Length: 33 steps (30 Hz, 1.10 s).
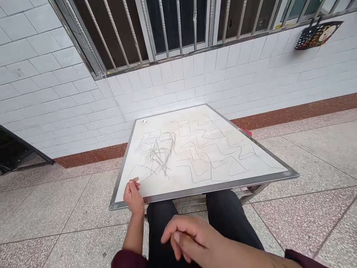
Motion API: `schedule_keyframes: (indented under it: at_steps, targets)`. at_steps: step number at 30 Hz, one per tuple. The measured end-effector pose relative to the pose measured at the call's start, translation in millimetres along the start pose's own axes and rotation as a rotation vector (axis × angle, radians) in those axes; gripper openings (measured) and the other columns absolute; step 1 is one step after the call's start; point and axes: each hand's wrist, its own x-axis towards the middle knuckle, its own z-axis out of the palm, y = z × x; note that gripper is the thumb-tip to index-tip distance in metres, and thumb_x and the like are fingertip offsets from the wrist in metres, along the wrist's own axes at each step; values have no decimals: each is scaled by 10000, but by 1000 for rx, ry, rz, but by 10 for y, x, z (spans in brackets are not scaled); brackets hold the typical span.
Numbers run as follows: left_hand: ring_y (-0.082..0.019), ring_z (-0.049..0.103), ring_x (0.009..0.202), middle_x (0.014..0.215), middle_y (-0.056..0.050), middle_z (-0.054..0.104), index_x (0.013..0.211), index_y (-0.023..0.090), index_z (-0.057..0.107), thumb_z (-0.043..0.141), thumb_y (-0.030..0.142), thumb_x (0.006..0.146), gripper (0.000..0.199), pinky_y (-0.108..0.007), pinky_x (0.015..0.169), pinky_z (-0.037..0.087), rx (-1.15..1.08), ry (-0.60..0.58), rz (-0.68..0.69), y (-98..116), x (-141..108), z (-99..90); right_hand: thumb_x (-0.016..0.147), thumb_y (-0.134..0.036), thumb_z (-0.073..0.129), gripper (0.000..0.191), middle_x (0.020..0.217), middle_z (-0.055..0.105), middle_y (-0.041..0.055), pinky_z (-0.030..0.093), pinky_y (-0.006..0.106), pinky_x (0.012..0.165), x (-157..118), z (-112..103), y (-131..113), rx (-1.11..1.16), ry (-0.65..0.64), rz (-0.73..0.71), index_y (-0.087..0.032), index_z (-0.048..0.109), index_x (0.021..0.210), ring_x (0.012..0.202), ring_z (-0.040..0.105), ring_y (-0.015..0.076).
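Note:
A white board (pixel 173 186) with a grey metal edge lies flat as a tabletop, its surface covered with thin dark scribbled and wavy lines. At its near left corner my left hand (pixel 134 193) rests by the edge, thumb and fingers pinched together round a small tan object (pixel 135 179) too small to name. My right hand (pixel 192 236) hovers over my lap, nearer the camera than the board, with its fingers curled; whether anything is inside cannot be made out. Near the far left corner sits a small white and red item (pixel 144 121).
A white tiled wall (pixel 167 87) with a barred window (pixel 173 29) runs behind the board. A patterned basket (pixel 318 35) hangs at the upper right. My knees are under the board's near edge, beside its metal frame (pixel 255 189). Something red (pixel 245 132) shows past the right edge.

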Motion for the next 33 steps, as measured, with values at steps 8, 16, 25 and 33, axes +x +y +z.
schedule_keyframes:
  at_steps: [8, 16, 25, 33]
  targets:
    - [-236, 608, 1048, 1217, -97, 604, 1184, 169, 596, 595, 335, 911, 320, -462, 893, 509, 346, -158, 104, -184, 907, 5, 856, -195, 420, 259, 734, 639, -2, 487, 308, 709, -78, -572, 1033, -447, 209, 113, -282, 644, 951, 711, 627, 184]
    - [-244, 589, 1095, 1130, -101, 645, 1150, 171, 629, 549, 251, 937, 241, -472, 966, 462, 417, -235, 129, -316, 1042, 176, 860, -191, 383, 298, 769, 645, 6, 515, 315, 715, -380, -801, 1575, -525, 255, 174, -316, 628, 974, 731, 652, 205]
    - [-203, 631, 952, 1151, -88, 614, 1194, 160, 588, 538, 322, 940, 305, -426, 859, 521, 211, -113, 69, -226, 967, 47, 828, -141, 398, 351, 803, 672, 6, 515, 301, 745, -357, -762, 1617, -573, 222, 175, -309, 652, 1001, 753, 662, 194]
    - [-151, 607, 744, 905, -28, 592, 1238, 205, 633, 499, 334, 866, 416, -284, 689, 478, -145, -173, 86, 462, 715, -420, 950, -194, 396, 275, 860, 673, 41, 523, 290, 757, -144, -815, 895, -572, 265, -150, -216, 649, 1056, 789, 635, 166]
